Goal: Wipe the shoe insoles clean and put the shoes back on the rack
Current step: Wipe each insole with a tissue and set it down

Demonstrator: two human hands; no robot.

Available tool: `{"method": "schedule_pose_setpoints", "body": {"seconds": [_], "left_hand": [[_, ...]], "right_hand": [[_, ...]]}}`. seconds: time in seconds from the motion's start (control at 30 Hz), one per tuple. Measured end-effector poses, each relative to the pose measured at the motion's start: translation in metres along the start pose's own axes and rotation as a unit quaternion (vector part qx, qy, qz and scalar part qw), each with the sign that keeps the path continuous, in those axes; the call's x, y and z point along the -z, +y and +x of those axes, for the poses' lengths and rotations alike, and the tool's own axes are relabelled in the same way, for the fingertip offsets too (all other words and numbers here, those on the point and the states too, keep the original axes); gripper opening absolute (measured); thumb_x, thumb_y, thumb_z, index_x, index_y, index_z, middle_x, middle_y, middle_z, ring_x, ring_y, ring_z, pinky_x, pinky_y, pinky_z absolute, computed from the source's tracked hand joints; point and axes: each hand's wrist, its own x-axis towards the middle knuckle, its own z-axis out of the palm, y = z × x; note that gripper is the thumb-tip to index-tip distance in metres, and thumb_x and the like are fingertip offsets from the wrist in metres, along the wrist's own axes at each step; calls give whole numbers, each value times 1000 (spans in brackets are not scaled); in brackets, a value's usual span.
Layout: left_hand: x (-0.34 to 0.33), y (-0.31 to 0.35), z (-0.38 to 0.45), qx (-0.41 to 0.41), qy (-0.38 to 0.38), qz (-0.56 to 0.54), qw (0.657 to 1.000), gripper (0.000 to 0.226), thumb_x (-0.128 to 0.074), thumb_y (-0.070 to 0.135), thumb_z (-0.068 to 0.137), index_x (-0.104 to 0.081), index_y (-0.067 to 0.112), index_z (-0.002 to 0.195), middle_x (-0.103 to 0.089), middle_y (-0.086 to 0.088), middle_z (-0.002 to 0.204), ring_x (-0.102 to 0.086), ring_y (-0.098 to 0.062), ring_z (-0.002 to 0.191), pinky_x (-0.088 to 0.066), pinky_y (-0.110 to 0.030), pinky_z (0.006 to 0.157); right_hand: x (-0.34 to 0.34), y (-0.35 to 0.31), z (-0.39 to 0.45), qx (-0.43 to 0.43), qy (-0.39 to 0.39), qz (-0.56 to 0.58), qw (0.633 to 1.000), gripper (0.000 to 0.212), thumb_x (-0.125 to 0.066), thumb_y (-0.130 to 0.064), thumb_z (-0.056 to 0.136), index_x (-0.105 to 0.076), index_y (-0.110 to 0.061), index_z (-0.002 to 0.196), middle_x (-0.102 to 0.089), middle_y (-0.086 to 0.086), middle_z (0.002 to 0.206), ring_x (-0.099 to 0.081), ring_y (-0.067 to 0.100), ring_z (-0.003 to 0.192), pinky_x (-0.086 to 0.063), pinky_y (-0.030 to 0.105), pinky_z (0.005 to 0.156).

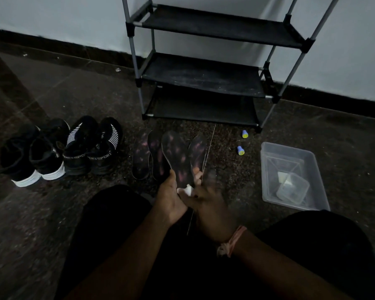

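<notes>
My left hand (pixel 168 198) grips the heel end of a dark insole (pixel 178 156) with pink blotches and holds it up off the floor. My right hand (pixel 208 204) pinches a small white wipe (pixel 187 190) against the insole's near end; its fingers are blurred. Three more insoles lie on the floor behind: one (pixel 140 156) at the left, one (pixel 155 152) beside it, one (pixel 198 150) at the right. Two black shoes with white soles (pixel 30 154) and two black striped shoes (pixel 93 146) stand at the left. The black shoe rack (pixel 204 83) stands against the wall, its shelves bare.
A clear plastic tub (pixel 290 176) with a smaller clear container inside sits on the floor at the right. Two small blue and yellow caps (pixel 240 150) lie near the rack's foot. My dark-clothed knees fill the lower frame. The floor is dark speckled stone.
</notes>
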Motion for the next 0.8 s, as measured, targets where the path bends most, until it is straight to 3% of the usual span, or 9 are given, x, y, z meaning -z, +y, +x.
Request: {"method": "schedule_pose_setpoints", "body": {"seconds": [0.13, 0.27, 0.4, 0.5, 0.57, 0.67, 0.73, 0.8], "left_hand": [[-3, 0, 2, -22, -5, -25, 999, 60, -26, 47, 109, -55, 3, 139, -65, -16, 128, -67, -26, 112, -57, -38, 96], [-6, 4, -2, -10, 15, -9, 1000, 65, -22, 50, 108, -57, 2, 135, -62, -18, 137, -63, -26, 118, -56, -40, 89], [-8, 6, 0, -19, 8, -29, 999, 59, -28, 46, 109, -55, 3, 138, -64, -15, 132, -62, -25, 118, -56, -37, 92], [-5, 8, 2, -26, -4, -42, 999, 59, -29, 45, 109, -56, -1, 135, -65, -17, 124, -59, -27, 120, -54, -37, 95], [1, 9, 5, -27, 6, -38, 999, 57, -32, 44, 108, -59, -2, 129, -67, -19, 124, -60, -30, 122, -47, -42, 105], [0, 8, 7, -24, 13, -24, 999, 58, -37, 44, 107, -56, -5, 133, -63, -23, 130, -61, -33, 123, -47, -46, 108], [-4, 5, 4, -16, 3, -8, 1000, 57, -36, 43, 107, -58, -4, 131, -65, -22, 120, -69, -32, 110, -59, -43, 91], [-6, 0, 2, -1, -5, 0, 1000, 57, -36, 44, 106, -61, -3, 127, -65, -23, 121, -69, -32, 109, -56, -43, 92]], "right_hand": [[14, 13, 16, -99, 39, -65, 992, 51, -51, -38, 82, -57, -38, 133, -59, 4, 126, -55, 36, 100, -44, 44, 78], [1, -5, -1, 13, 43, -67, 997, 52, -42, -43, 85, -60, -34, 133, -64, 2, 119, -58, 35, 98, -48, 42, 77], [20, 23, 18, -100, 86, -99, 986, 52, -50, -34, 80, -59, -38, 131, -58, 0, 101, -52, 30, 88, -42, 39, 73], [17, 26, 20, -124, 127, 136, 975, 52, -43, -18, 79, -69, -31, 122, -60, -4, 93, -55, 25, 86, -45, 36, 74], [17, 25, 13, -143, 127, 340, 921, 37, -48, -14, 85, -75, -22, 110, -69, -4, 97, -63, 18, 92, -50, 33, 83], [26, 30, 21, -269, 93, 594, 752, 21, -52, -7, 90, -72, -5, 92, -76, 4, 84, -71, 16, 79, -55, 26, 76], [23, 38, 28, -330, 107, 662, 665, 19, -47, 6, 92, -66, 8, 91, -73, 8, 73, -67, 18, 68, -53, 28, 71], [18, 37, 29, -347, 112, 697, 618, 15, -51, 3, 90, -65, 8, 92, -70, 18, 81, -65, 26, 73, -52, 33, 74]]}}
